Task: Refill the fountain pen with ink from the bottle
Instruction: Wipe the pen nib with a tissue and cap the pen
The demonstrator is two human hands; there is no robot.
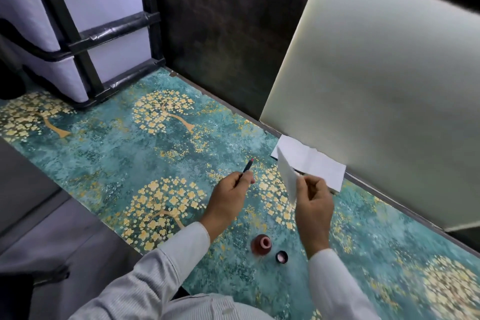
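Head view, over my desk: my left hand [230,191] pinches the fountain pen [246,167] with its red tip angled up and away, probably so ink cannot drip on the patterned surface [117,148]. My right hand [313,196] is closed on a slip of white paper [287,176], likely for wiping the tip. Near the surface's front edge, between my sleeves, the ink bottle [261,244] stands open, its cap [281,257] lying just beside it. More paper [317,162] rests at the back edge.
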